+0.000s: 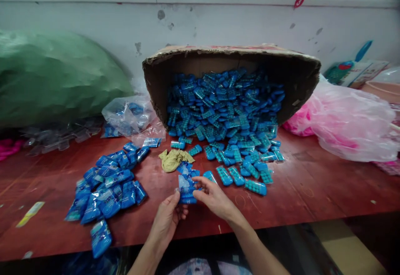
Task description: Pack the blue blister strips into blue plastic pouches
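Note:
My left hand (168,216) pinches the lower left edge of a blue printed packet (186,185) near the table's front edge. At the packet's right side is my right hand (214,196), its thumb and fingers closed on that edge. Just behind the packet lie more blue wrappers (184,166) and a crumpled yellowish cloth (175,159). A pile of filled blue packets (109,187) is to the left. On the right, small blue items in clear wrap (255,186) spill out of a tipped cardboard box (231,51).
A big green sack (59,79) stands at the back left, beside a clear plastic bag (128,114). Pink items in a translucent bag (346,116) lie at the right. One packet (101,238) overhangs the front edge of the red table (300,200).

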Action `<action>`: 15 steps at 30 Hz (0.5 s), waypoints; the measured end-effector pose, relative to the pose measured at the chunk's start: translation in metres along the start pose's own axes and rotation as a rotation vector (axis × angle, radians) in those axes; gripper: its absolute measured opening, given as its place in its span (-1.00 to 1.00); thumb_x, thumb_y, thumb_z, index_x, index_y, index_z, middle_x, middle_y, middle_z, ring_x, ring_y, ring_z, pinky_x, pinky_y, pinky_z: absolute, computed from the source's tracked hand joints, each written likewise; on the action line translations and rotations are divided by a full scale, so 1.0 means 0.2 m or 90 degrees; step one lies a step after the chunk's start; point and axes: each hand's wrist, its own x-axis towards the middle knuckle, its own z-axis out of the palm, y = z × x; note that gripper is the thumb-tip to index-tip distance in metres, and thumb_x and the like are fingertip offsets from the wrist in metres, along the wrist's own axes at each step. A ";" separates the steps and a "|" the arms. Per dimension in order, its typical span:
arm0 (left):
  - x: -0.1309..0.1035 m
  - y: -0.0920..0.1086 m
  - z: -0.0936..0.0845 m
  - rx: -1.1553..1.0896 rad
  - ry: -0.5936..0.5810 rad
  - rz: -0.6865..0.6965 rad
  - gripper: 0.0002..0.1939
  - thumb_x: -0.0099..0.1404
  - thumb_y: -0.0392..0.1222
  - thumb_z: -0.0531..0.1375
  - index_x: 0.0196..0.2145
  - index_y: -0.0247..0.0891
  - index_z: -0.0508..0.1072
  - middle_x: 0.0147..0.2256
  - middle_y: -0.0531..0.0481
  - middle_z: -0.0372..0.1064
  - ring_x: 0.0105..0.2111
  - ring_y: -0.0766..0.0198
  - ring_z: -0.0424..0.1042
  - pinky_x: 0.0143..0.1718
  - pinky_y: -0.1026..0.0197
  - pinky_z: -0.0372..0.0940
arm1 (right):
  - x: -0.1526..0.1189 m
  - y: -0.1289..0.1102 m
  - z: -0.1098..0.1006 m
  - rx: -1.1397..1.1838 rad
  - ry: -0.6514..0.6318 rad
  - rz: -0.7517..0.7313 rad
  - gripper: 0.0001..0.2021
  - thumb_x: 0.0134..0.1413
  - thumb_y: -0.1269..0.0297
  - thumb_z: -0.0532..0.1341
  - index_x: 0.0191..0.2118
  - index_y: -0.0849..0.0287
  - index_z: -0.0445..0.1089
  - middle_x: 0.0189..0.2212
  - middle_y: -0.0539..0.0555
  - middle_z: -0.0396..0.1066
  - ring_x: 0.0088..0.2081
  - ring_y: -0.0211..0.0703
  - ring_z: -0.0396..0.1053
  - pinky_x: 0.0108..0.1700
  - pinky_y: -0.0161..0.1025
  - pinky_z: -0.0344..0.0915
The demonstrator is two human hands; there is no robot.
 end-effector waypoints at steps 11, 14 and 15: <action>-0.02 0.00 -0.02 -0.073 0.026 -0.074 -0.90 0.12 -0.24 0.16 -0.43 -0.33 0.33 -0.64 0.00 0.36 -0.67 0.37 0.33 -0.69 0.38 0.22 | -0.01 -0.02 -0.05 0.038 0.036 -0.007 -0.74 -0.01 0.28 0.13 -0.14 0.15 0.31 -0.41 -0.03 0.29 -0.43 -0.29 0.24 -0.37 -0.34 0.21; -0.03 0.01 -0.03 -0.085 0.027 -0.085 -0.94 0.14 -0.28 0.14 -0.41 -0.32 0.34 -0.64 -0.01 0.36 -0.67 0.37 0.34 -0.68 0.38 0.24 | -0.01 0.02 0.01 0.121 0.007 0.014 -0.71 -0.02 0.31 0.13 -0.11 0.14 0.27 -0.38 -0.02 0.30 -0.44 -0.30 0.25 -0.39 -0.34 0.22; -0.03 0.01 -0.03 -0.088 0.028 -0.089 -0.95 0.14 -0.29 0.14 -0.41 -0.33 0.34 -0.63 -0.02 0.36 -0.67 0.36 0.35 -0.68 0.38 0.24 | -0.01 0.03 0.02 0.131 -0.003 0.016 -0.70 -0.03 0.32 0.13 -0.10 0.14 0.26 -0.35 -0.01 0.31 -0.43 -0.30 0.26 -0.39 -0.34 0.22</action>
